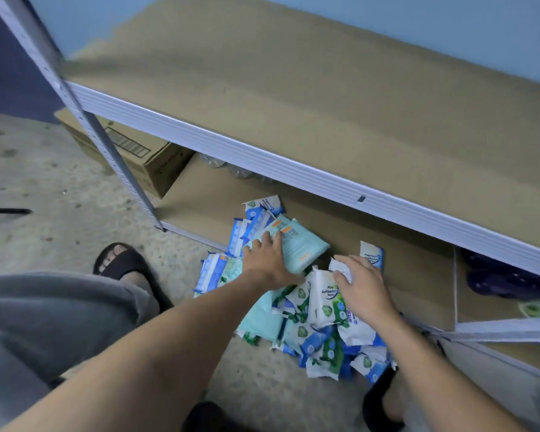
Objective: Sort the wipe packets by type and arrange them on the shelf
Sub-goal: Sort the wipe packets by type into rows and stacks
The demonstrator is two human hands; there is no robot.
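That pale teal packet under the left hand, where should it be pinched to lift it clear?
Take the pale teal packet by its far right edge, coming from the shelf side. It lies flat on top of the blue packets, and that edge juts free over bare board, while the left hand covers its near corner.

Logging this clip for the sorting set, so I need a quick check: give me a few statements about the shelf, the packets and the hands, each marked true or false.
1. The upper shelf board carries rows of sorted packets. False: its visible surface is bare.
2. The left hand rests on a pale teal packet on the bottom shelf. True.
3. The pile of wipe packets spills from the bottom shelf onto the floor. True.
4. The right hand is lifted well above the pile. False: it is down on the white packets.
5. A cardboard box sits at the left end of the bottom shelf. True.
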